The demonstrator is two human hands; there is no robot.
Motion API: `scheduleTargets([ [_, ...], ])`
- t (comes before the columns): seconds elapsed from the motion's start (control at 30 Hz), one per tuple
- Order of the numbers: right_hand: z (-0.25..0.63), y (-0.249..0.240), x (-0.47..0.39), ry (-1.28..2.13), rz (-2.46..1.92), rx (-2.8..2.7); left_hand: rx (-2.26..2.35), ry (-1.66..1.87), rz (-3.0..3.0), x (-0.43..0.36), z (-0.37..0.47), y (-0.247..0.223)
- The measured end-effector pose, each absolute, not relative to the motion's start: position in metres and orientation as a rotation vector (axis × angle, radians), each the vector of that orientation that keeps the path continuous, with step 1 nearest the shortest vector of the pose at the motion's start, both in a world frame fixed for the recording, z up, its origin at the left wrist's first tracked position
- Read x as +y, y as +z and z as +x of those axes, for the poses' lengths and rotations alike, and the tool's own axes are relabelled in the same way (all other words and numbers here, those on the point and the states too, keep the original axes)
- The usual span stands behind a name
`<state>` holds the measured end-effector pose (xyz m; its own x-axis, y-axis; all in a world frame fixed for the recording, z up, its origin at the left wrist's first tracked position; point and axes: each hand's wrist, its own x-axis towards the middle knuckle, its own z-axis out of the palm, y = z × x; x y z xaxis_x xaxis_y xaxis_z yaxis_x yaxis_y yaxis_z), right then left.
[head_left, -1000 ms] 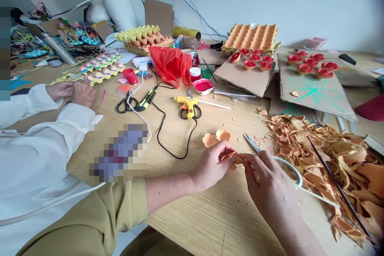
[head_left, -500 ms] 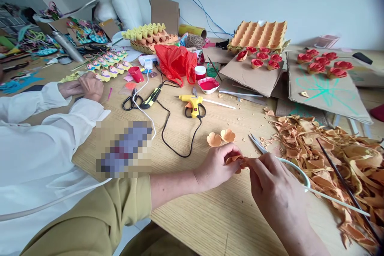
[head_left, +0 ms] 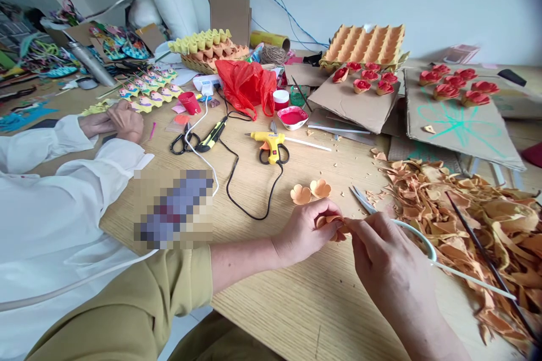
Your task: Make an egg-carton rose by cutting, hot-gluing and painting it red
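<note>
Between my two hands is an orange egg-carton flower cup (head_left: 328, 221), partly hidden by fingers. My left hand (head_left: 307, 232) grips its body, thumb in front. The fingertips of my right hand (head_left: 387, 259) pinch the cup's right edge. Just beyond my left hand, two more petal-shaped cups, a left one (head_left: 300, 194) and a right one (head_left: 320, 188), lie on the table. Scissors (head_left: 362, 201) with pale green handles lie partly behind my right hand, blades pointing away to the left.
Carton scraps (head_left: 478, 225) pile up at the right, a dark stick across them. A yellow glue gun (head_left: 271, 144) lies mid-table near a bowl of red paint (head_left: 292, 117). Red flowers stand on cardboard sheets (head_left: 353, 98) behind. At the left rest a co-worker's hands (head_left: 125, 119).
My hands stay in nearly the same place on the flower cup, its petals showing slightly more. The whole view has shifted a little; nothing else has visibly moved.
</note>
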<state>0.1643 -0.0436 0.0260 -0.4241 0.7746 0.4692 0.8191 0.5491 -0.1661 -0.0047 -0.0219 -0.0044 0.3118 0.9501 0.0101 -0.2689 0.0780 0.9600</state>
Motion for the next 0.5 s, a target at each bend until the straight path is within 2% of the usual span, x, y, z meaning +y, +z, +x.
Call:
scheduleTargets([
  [0.13, 0.1646, 0.0286, -0.0435, -0.14, -1.265, -2.317, 0.803, 1.059, 1.1, -0.0218, -0.0041, -0.0028],
  [0.37, 0.1643, 0.0286, -0.0416, 0.075, -1.301, -2.154, 0.767, 1.148, 1.202, -0.0207, -0.0043, -0.0043],
  [0.5, 0.1641, 0.0272, -0.0415, 0.084, -1.296, -2.147, 0.787, 1.169, 1.275, -0.0201, -0.005, -0.0072],
])
